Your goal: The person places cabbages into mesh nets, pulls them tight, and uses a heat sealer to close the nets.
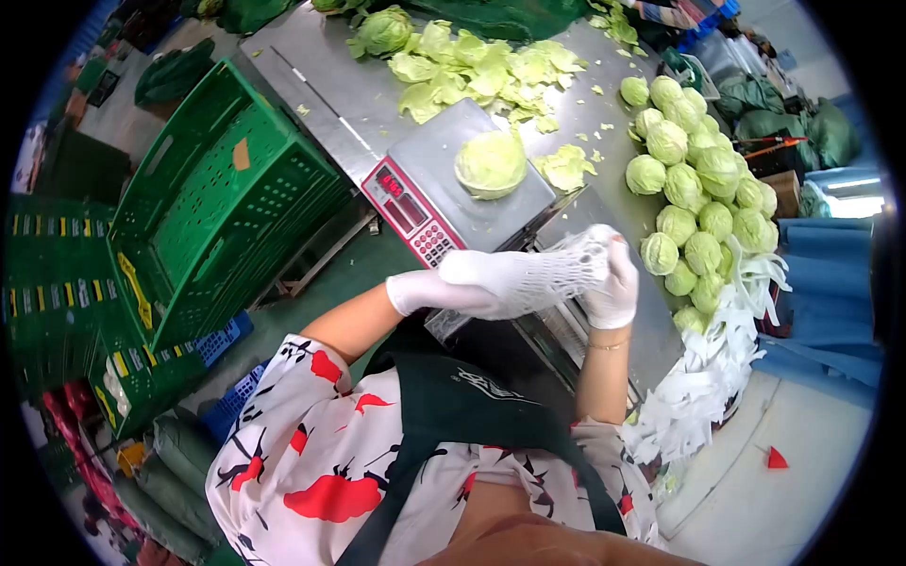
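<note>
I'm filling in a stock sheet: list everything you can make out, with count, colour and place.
Table: one, grey, centre
Scale: one, grey and pink, on table
Cabbage: one, pale green, on scale
Cabbage pile: many, pale green, table's right
Loose leaves: many, pale green, table's far side
Strips: many, white, beside pile
Net: one, white, nearside of scale
Crates: several, green, left of table
Baskets: some, blue, lower left
Sacks: several, dark green, lower left
Cloth: uncounted, blue, far right
Red scrap: one, red, lower right
Apron: one, dark green, worn
Shirt: one, white with red print, worn
Left hand: one, white glove, at net
Right hand: one, white glove, gripping net
</note>
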